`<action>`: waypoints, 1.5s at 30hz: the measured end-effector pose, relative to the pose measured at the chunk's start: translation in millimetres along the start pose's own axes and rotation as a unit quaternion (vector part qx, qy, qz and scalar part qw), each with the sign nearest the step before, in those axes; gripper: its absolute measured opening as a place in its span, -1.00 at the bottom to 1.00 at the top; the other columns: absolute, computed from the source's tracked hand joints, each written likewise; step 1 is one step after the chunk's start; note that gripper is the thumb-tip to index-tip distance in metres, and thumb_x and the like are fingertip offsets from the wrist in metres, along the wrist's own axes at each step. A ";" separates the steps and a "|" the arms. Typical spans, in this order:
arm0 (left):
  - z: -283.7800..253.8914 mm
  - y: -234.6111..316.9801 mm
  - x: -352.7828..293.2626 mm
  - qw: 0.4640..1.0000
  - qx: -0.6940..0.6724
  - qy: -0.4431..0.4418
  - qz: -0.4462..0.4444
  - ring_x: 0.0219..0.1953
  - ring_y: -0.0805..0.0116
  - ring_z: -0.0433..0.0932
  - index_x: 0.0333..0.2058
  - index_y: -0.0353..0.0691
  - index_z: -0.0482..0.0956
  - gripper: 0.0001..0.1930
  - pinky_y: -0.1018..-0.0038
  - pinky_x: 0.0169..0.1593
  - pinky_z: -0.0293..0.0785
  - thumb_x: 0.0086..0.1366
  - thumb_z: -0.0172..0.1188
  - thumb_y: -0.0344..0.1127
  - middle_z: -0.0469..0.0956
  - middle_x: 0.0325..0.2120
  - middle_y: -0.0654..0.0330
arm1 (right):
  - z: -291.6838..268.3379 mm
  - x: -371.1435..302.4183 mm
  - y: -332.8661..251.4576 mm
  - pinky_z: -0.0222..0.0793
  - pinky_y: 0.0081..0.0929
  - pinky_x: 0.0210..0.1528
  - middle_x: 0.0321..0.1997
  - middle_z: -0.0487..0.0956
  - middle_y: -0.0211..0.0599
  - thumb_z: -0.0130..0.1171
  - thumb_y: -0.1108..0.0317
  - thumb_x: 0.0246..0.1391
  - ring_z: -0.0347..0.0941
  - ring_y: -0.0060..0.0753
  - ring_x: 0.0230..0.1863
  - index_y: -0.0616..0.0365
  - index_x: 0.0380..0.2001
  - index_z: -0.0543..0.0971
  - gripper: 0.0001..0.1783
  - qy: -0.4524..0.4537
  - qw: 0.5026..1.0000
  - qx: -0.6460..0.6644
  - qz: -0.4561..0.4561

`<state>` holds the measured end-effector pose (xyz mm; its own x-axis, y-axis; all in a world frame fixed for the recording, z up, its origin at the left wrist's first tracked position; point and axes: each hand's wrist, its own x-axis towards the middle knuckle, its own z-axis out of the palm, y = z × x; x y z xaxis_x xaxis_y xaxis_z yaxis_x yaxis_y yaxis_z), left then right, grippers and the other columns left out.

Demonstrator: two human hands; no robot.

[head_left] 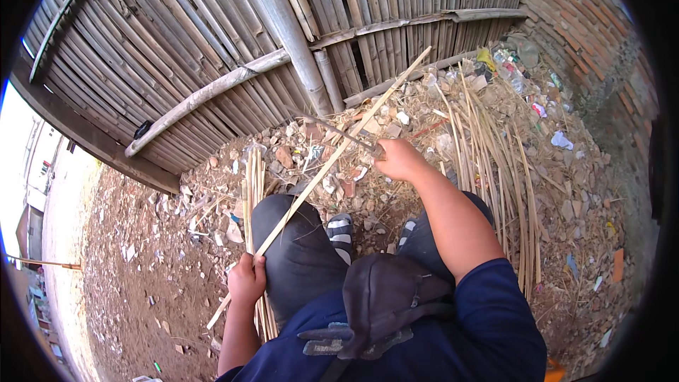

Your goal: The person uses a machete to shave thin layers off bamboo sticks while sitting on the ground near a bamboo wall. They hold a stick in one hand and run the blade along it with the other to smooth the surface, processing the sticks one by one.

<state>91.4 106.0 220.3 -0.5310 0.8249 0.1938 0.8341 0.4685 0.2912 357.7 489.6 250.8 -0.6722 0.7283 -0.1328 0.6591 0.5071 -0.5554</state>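
Observation:
My left hand [246, 279] is closed around the lower part of a long, pale bamboo strip [311, 186], beside my left knee. The strip slants up and to the right across my left thigh, and its far end reaches toward the bamboo wall. In my right hand [397, 160] is the handle of a long, thin, dark-bladed knife [362, 143]. Its blade points left and away from me, crossing the strip beyond my knees. Whether blade and strip touch, I cannot tell.
Several more strips [253, 177] lie by my left leg, and a larger pile of strips [488, 163] spreads at my right. A bamboo wall [212, 49] stands ahead, a brick wall [594, 7] at the far right. Stones and litter cover the dirt ground [141, 262].

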 end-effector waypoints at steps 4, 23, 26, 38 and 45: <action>-6.7 5.3 4.0 0.999 0.032 -0.024 -0.010 -0.58 -0.23 0.56 -0.47 -0.21 0.40 -0.62 -0.05 -0.48 0.45 0.39 0.18 -0.05 0.53 -0.67 -0.10 | 6.3 -2.8 15.5 0.52 -0.06 -0.01 -0.15 0.67 0.04 0.33 0.13 0.08 0.61 0.10 -0.06 0.15 -0.07 0.61 -0.58 0.072 0.997 -0.001 0.006; -2.9 5.3 1.5 1.000 -0.001 -0.014 -0.008 -0.57 -0.23 0.55 -0.45 -0.23 0.40 -0.64 -0.03 -0.47 0.43 0.41 0.16 -0.07 0.52 -0.68 -0.10 | -6.0 -9.6 8.4 0.51 -0.09 0.02 -0.14 0.67 0.03 0.32 0.15 0.06 0.60 0.12 -0.06 0.06 -0.04 0.63 -0.60 0.045 0.999 0.015 0.010; -3.7 7.4 2.5 1.000 0.010 -0.011 -0.002 -0.59 -0.21 0.55 -0.46 -0.22 0.39 -0.63 -0.02 -0.49 0.43 0.41 0.17 -0.07 0.51 -0.69 -0.08 | -2.7 -10.2 6.1 0.50 -0.09 0.06 -0.09 0.67 0.05 0.33 0.14 0.06 0.59 0.14 -0.03 0.06 0.04 0.61 -0.52 0.024 0.999 -0.017 0.015; -2.9 2.7 2.1 1.000 0.008 -0.009 0.009 -0.59 -0.23 0.55 -0.47 -0.23 0.38 -0.62 -0.02 -0.50 0.42 0.40 0.17 -0.08 0.50 -0.69 -0.10 | 8.8 -18.8 -28.8 0.53 -0.02 -0.07 -0.25 0.67 -0.03 0.33 0.14 0.00 0.62 0.09 -0.12 0.04 -0.16 0.63 -0.65 -0.051 0.993 -0.069 -0.083; -4.1 5.2 2.6 1.000 0.012 -0.016 -0.002 -0.57 -0.23 0.55 -0.46 -0.23 0.40 -0.63 -0.03 -0.48 0.44 0.40 0.16 -0.07 0.52 -0.67 -0.10 | -5.2 -8.8 10.0 0.51 -0.09 0.02 -0.12 0.67 0.03 0.32 0.16 0.03 0.60 0.08 -0.03 0.12 -0.12 0.63 -0.62 0.012 1.000 -0.006 0.022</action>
<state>93.7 109.3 226.1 -0.5299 0.8325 0.1615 0.8353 0.4794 0.2692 372.0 490.6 250.7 -0.6351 0.7602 -0.1368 0.6910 0.4800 -0.5404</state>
